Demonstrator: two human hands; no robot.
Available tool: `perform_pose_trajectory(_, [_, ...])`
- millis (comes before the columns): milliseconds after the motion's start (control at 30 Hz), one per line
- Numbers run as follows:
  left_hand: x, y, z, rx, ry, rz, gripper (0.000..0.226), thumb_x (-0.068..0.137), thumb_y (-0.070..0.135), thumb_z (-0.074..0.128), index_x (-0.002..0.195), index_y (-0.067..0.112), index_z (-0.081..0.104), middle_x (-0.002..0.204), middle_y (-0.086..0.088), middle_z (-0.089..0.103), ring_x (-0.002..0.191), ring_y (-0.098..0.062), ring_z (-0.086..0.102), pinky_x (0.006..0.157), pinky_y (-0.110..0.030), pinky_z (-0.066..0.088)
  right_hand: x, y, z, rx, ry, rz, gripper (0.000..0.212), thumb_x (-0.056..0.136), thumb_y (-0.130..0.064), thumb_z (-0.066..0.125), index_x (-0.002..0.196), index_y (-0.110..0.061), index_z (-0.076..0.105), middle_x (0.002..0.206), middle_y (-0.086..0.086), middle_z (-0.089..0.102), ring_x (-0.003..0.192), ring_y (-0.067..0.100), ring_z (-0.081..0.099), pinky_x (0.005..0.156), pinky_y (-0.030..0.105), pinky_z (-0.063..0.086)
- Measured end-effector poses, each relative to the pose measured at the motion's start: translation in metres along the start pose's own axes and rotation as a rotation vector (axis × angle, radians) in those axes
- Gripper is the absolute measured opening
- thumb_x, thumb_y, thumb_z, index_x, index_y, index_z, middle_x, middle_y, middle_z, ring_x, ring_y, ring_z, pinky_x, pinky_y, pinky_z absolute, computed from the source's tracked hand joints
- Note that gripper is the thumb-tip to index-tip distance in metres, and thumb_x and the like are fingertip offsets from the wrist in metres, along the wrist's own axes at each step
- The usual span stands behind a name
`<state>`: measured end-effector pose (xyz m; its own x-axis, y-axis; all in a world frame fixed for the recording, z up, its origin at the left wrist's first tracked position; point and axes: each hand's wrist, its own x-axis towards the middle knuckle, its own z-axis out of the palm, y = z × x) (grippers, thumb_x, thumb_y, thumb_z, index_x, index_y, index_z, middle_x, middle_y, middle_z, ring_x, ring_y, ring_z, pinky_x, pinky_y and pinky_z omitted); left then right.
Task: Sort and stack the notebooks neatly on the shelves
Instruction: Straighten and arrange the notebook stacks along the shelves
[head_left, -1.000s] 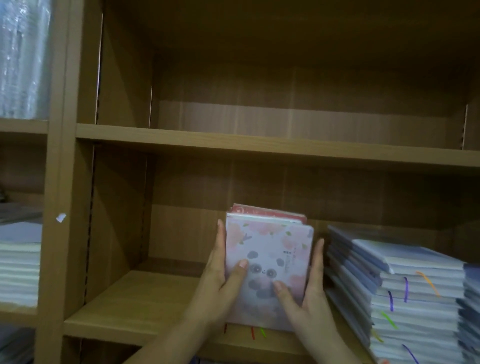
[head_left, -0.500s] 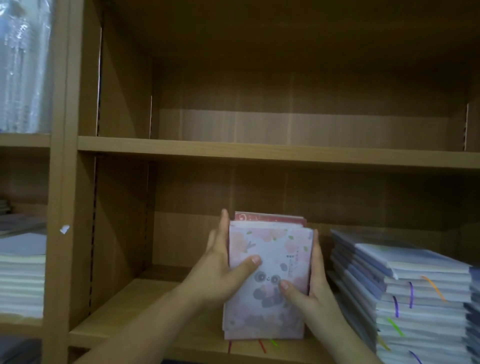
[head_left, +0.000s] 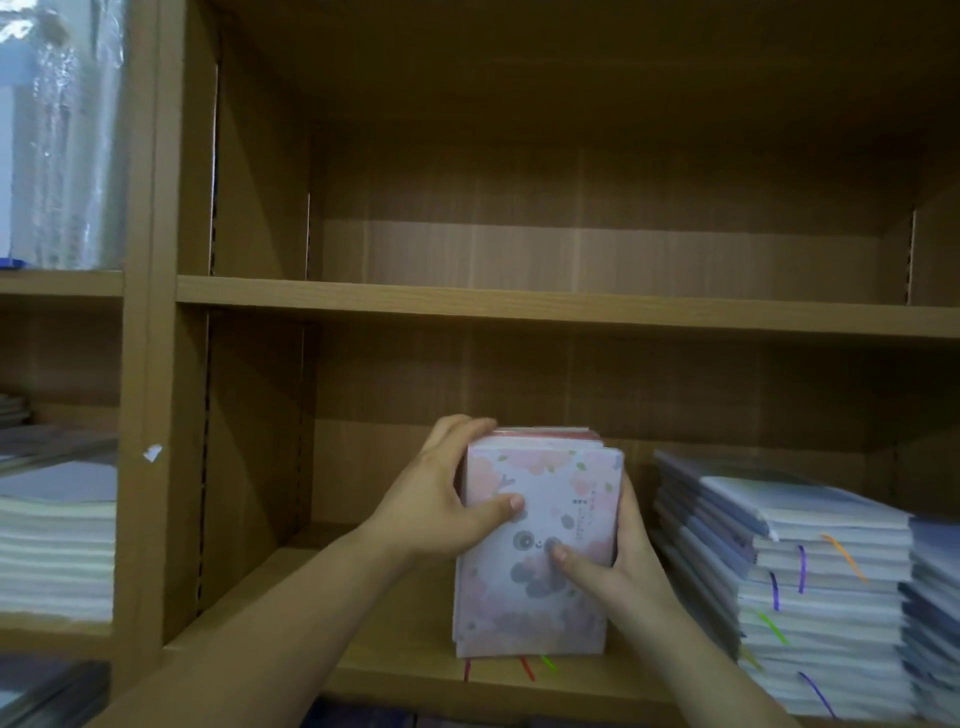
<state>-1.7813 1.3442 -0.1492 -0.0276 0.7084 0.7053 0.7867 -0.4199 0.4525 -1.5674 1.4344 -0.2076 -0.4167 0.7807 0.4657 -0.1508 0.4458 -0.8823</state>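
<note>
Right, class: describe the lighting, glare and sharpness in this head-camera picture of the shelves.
Head view: dim, warm light; shadow deepens above the upper shelf; pale glare on the plastic wrap top left; the panda notebook cover is soft, its small print unreadable.

The scene is lit dimly and warmly. The recess above the upper shelf (head_left: 519, 306) is sunk in shadow. Glare is caught on the plastic wrapping (head_left: 67, 145) at upper left. Print on the notebooks (head_left: 540, 483) is smeared by soft blur, and uprights are bowed near the edges.
</note>
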Motion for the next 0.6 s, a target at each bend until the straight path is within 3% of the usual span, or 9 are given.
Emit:
perform_pose_trajectory(100, [0.007,-0.001,-0.001,0.048,-0.005,0.015,0.078,0.075,0.062,0.077,0.142,0.034,0.046,0.131,0.029,0.041,0.118,-0.002,0.056,0.086,-0.031,0.061,0.003,0.001,0.0,-0.006,0.015,-0.023,0.123,0.052,-0.036,0.094,0.149,-0.06,0.023,0.14,-0.005,0.058,0.122,0.02,0.063,0.091,0.05,0.059])
perform_pose_trajectory(167, [0.008,0.0,0.001,-0.04,-0.012,-0.031,0.078,0.074,0.06,0.079,0.14,0.035,0.047,0.13,0.026,0.044,0.117,-0.006,0.059,0.084,-0.033,0.062,0.004,0.0,0.001,-0.006,0.027,-0.034,0.126,0.048,-0.037,0.092,0.148,-0.063,0.02,0.141,-0.004,0.056,0.124,0.022,0.061,0.092,0.053,0.058])
perform_pose_trajectory(233, [0.008,0.0,0.005,-0.155,-0.022,-0.077,0.074,0.078,0.052,0.081,0.142,0.035,0.047,0.137,0.02,0.042,0.124,-0.012,0.058,0.086,-0.036,0.063,0.005,0.001,0.003,-0.011,0.041,-0.064,0.125,0.059,-0.029,0.092,0.148,-0.066,0.013,0.141,-0.01,0.055,0.123,0.016,0.062,0.094,0.051,0.057])
perform_pose_trajectory(267, [0.005,-0.001,0.008,-0.188,-0.01,-0.093,0.075,0.081,0.049,0.08,0.145,0.039,0.042,0.147,0.016,0.037,0.132,-0.013,0.052,0.091,-0.038,0.061,0.004,0.002,0.004,-0.02,0.05,-0.098,0.125,0.068,-0.022,0.091,0.145,-0.07,0.005,0.141,-0.018,0.052,0.122,0.009,0.061,0.097,0.048,0.056])
perform_pose_trajectory(367, [-0.022,-0.007,0.023,-0.25,0.08,-0.128,0.09,0.087,0.044,0.075,0.151,0.063,0.016,0.16,0.027,0.014,0.148,-0.014,0.03,0.102,-0.05,0.054,-0.003,0.002,0.01,-0.086,0.066,-0.169,0.12,0.087,-0.013,0.077,0.131,-0.078,-0.014,0.131,-0.045,0.03,0.118,-0.016,0.048,0.106,0.035,0.047])
perform_pose_trajectory(433, [-0.048,-0.013,0.043,-0.37,0.078,-0.168,0.092,0.09,0.042,0.07,0.149,0.069,0.005,0.16,0.024,0.023,0.146,-0.013,0.036,0.102,-0.053,0.054,-0.007,0.004,0.012,-0.134,0.061,-0.167,0.116,0.091,-0.017,0.074,0.134,-0.073,-0.018,0.13,-0.048,0.024,0.116,-0.026,0.039,0.109,0.03,0.041])
perform_pose_trajectory(500, [-0.067,-0.02,0.062,-0.423,0.057,-0.205,0.091,0.093,0.049,0.065,0.149,0.068,-0.004,0.159,0.022,0.031,0.144,-0.008,0.04,0.11,-0.051,0.048,-0.011,0.008,0.011,-0.154,0.015,-0.168,0.115,0.089,-0.03,0.076,0.14,-0.07,-0.018,0.136,-0.049,0.024,0.125,-0.023,0.036,0.115,0.034,0.038])
perform_pose_trajectory(600, [-0.069,-0.028,0.073,-0.411,0.033,-0.233,0.094,0.093,0.058,0.062,0.147,0.067,-0.015,0.162,0.024,0.027,0.146,-0.003,0.036,0.118,-0.048,0.039,-0.013,0.025,0.002,-0.134,-0.087,-0.147,0.123,0.072,-0.048,0.083,0.148,-0.065,-0.012,0.153,-0.038,0.025,0.143,-0.007,0.032,0.122,0.046,0.031])
